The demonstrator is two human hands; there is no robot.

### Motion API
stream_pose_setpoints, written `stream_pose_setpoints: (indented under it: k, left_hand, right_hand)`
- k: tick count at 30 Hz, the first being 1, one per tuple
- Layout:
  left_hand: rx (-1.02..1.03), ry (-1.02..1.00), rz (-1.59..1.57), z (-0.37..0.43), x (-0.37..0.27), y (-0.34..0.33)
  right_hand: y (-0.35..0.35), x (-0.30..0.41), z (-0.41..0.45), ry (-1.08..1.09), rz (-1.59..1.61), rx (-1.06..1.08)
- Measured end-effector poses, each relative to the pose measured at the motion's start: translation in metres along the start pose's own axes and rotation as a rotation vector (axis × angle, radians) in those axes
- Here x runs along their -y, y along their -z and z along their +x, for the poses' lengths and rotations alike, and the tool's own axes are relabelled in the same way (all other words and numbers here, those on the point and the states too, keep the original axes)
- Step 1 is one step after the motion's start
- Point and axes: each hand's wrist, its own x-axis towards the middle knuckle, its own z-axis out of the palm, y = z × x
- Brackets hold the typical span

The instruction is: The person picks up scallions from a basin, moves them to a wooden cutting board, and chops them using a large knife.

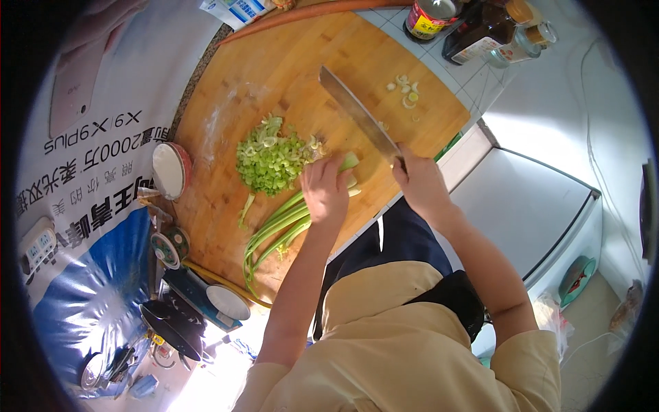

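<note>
My left hand (325, 191) rests on a bunch of celery stalks (285, 213), its fingers over the pale cut ends. Thin green stems trail from it toward the board's near left edge. In my right hand (425, 188) is the handle of a Chinese cleaver (360, 110). Its broad blade is raised at a slant, pointing away from me and apart from the celery. Beyond my left hand sits a heap of chopped celery (270, 159). A few pale slices (405, 88) lie on the far right of the wooden cutting board (309, 56).
A bowl of white powder (169, 171) stands at the board's left, above a lidded patterned jar (170, 247). Dark bottles (484, 36) and a labelled jar (431, 18) stand on tiles (463, 77) at the far right. A white appliance (520, 206) is on my right; a black pan (172, 329) lies lower left.
</note>
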Motion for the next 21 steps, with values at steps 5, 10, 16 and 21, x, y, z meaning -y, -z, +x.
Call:
stream_pose_setpoints:
  k: [5, 10, 16, 21]
  left_hand:
    - [0.047, 0.041, 0.243, -0.016, 0.016, 0.03]
    - [0.072, 0.104, 0.299, -0.033, 0.027, 0.047]
    - [0.069, 0.06, 0.217, -0.045, 0.043, 0.064]
    - [0.141, 0.072, 0.114, -0.047, 0.051, 0.075]
  right_hand:
    - [0.032, -0.007, 0.014, 0.011, 0.107, -0.049]
    - [0.042, -0.006, 0.003, 0.052, 0.088, 0.02]
    - [0.036, -0.027, 0.002, 0.076, -0.017, 0.159]
    - [0.051, -0.035, 0.016, 0.103, 0.042, -0.038]
